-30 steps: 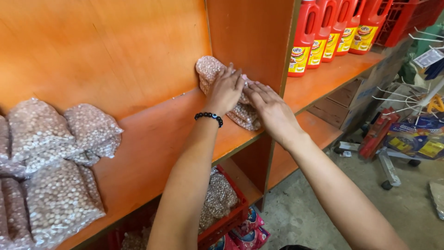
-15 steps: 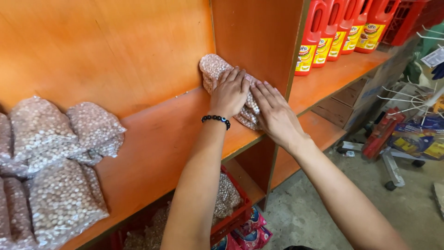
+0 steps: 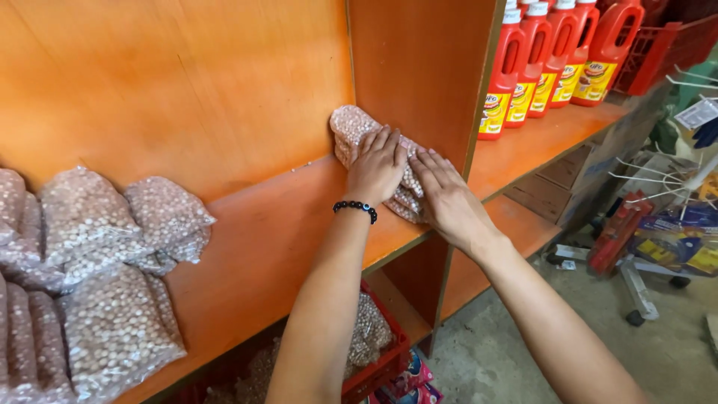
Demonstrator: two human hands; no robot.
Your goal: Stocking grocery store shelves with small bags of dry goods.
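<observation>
1. The left hand [image 3: 378, 166] and right hand [image 3: 447, 198] lie flat, palms down, side by side on a bag of beans [image 3: 357, 129], pressing rather than gripping it.
2. The bag sits on the orange shelf [image 3: 277, 247], tucked into the corner against the upright divider [image 3: 419, 67].
3. Its long axis runs from about 11 o'clock to 5 o'clock, its near end at the shelf's front edge.
4. Bare board stretches toward 9 o'clock, up to a pile of bean bags [image 3: 97, 277].
5. Red bottles [image 3: 557, 56] stand at 2 o'clock, beyond the divider.

Shop: orange shelves [image 3: 269, 247], bagged beans [image 3: 112, 329], red sauce bottles [image 3: 553, 60] in rows.
</observation>
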